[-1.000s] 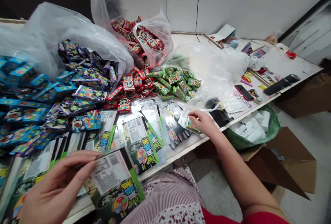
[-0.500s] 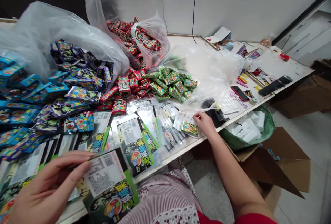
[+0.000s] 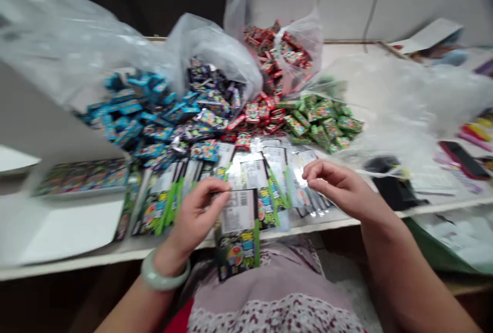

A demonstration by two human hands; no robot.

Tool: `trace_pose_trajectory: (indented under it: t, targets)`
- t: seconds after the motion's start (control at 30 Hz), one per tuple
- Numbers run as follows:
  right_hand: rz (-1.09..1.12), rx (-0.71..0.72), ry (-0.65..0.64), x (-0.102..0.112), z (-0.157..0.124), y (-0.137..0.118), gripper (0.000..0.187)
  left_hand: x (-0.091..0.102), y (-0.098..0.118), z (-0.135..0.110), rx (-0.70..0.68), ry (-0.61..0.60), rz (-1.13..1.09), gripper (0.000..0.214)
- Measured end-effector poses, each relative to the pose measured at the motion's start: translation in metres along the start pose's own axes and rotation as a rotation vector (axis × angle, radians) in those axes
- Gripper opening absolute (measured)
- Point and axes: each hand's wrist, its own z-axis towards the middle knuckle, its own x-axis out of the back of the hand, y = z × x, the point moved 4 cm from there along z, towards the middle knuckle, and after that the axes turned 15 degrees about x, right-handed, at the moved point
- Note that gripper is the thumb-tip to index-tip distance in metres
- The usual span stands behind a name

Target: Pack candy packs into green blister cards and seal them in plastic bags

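Observation:
My left hand [image 3: 200, 215] pinches the upper left edge of a flat printed packet [image 3: 236, 251] between thumb and fingers. This packet has a pale label with a barcode, black and green edges and colourful lettering, and it hangs over the table's front edge above my lap. To its right, my right hand [image 3: 339, 187] hovers over clear-sleeved packets, fingers bent and slightly apart from the thumb, with nothing visible between them. More of the same packets [image 3: 265, 204] lie overlapping in a row beneath and behind my hands.
Behind the packets are heaps of small boxes: blue [image 3: 131, 117], purple [image 3: 211, 99], red [image 3: 265, 112] and green [image 3: 327, 120], partly in clear plastic bags [image 3: 215, 40]. An open white carton [image 3: 69, 230] with packets stands left. A phone [image 3: 464, 159] and a black object [image 3: 393, 189] lie right.
The view has swung left. My right hand has come away from a small white sheet and green box, which I no longer see. My left hand still holds its packet.

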Motion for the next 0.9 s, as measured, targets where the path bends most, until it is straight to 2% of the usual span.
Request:
trace_pose_trajectory:
  t: [0.07, 0.13, 0.2, 0.3, 0.47, 0.6, 0.77, 0.9]
  targets:
    - [0.049, 0.112, -0.195, -0.03, 0.035, -0.032, 0.014, -0.002, 0.004, -0.001, 0.002, -0.009, -0.021, 0.003]
    - [0.026, 0.165, -0.343, -0.056, 0.062, -0.051, 0.012, -0.003, 0.005, -0.004, 0.013, -0.027, -0.036, 0.002]
    - [-0.039, 0.166, -0.459, -0.076, 0.081, -0.057, 0.012, -0.002, 0.005, -0.007, 0.019, -0.043, -0.051, 0.003]
    - [-0.109, 0.107, -0.588, -0.092, 0.095, -0.052, 0.015, 0.0, 0.004, -0.01, 0.004, -0.048, -0.084, 0.005]
    - [-0.062, -0.008, -0.616, -0.098, 0.099, -0.042, 0.021, 0.003, 0.0, -0.01, -0.001, -0.041, -0.123, 0.008]
    - [-0.031, -0.044, -0.612, -0.102, 0.097, -0.041, 0.026, 0.002, 0.0, -0.009, -0.011, -0.022, -0.128, 0.009]
    - [-0.07, -0.054, -0.605, -0.102, 0.102, -0.039, 0.018, -0.001, -0.001, -0.006, -0.02, -0.006, -0.119, 0.009]
    - [0.114, -0.173, -0.598, -0.106, 0.106, -0.023, 0.012, 0.004, 0.0, -0.007, -0.037, 0.034, -0.097, 0.014]
